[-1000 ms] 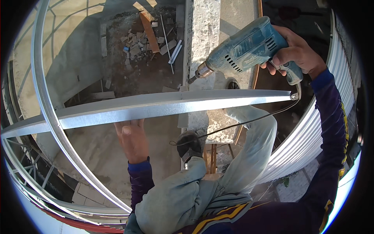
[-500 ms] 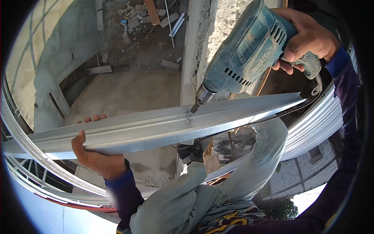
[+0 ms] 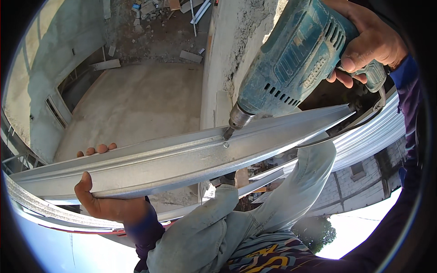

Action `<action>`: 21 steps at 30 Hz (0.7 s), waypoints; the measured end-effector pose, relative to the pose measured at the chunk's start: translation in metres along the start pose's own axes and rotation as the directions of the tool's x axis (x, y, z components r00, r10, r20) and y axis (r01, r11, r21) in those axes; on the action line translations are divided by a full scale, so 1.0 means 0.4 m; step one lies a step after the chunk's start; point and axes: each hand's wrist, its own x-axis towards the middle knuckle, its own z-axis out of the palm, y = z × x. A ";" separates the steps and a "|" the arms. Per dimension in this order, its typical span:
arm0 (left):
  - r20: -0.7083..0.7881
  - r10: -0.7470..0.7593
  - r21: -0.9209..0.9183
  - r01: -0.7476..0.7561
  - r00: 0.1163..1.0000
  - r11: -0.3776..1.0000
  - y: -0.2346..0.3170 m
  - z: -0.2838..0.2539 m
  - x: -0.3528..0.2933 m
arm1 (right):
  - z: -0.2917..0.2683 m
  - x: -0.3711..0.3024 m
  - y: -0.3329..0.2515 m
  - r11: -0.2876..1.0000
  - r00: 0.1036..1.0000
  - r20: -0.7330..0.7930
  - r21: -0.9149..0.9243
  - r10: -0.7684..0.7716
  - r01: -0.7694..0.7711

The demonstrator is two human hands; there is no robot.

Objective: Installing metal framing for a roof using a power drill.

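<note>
My right hand [image 3: 375,43] is closed round the grip of a worn teal corded power drill [image 3: 293,63]. The drill slants down to the left, and its dark socket bit [image 3: 228,133] sits just above a small screw [image 3: 226,145]. That screw is in the inner face of a long galvanized metal channel [image 3: 173,159], which lies crosswise in front of me. Whether bit and screw touch, I cannot tell. On the left, my left hand [image 3: 107,204] grips the channel, thumb on the near side and fingertips showing over the far edge.
Beyond the channel a rough concrete wall top [image 3: 216,82] runs away from me. Far below are a concrete floor [image 3: 136,104] and broken rubble [image 3: 148,8]. The drill's cord [image 3: 346,132] passes behind the channel's right end. Corrugated metal sheeting [image 3: 378,132] stands at the right.
The channel has tipped so more of its inner face shows. The drill appears larger and slightly farther right, its bit still close by the screw. Both hands keep their hold.
</note>
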 end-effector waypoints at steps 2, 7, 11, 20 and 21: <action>-0.051 0.011 0.055 -0.008 0.999 0.998 0.002 0.009 -0.006 | 0.011 -0.006 -0.012 0.997 1.000 -0.025 -0.081 -0.007 0.005; -0.025 0.020 0.035 -0.019 0.999 0.999 0.002 0.003 -0.001 | 0.051 0.005 -0.041 0.969 0.979 -0.203 -0.238 0.022 -0.071; -0.034 0.025 0.040 -0.024 0.999 0.999 0.001 -0.004 0.003 | 0.110 -0.004 -0.064 0.937 0.950 -0.303 -0.306 0.071 -0.167; 0.004 -0.005 -0.029 0.005 1.000 1.000 -0.012 -0.001 0.004 | 0.077 -0.018 -0.047 0.929 0.992 -0.122 -0.370 -0.013 -0.033; -0.011 0.015 -0.008 -0.015 1.000 1.000 -0.003 -0.007 0.006 | 0.065 0.002 -0.036 0.929 0.991 -0.122 -0.371 -0.052 0.003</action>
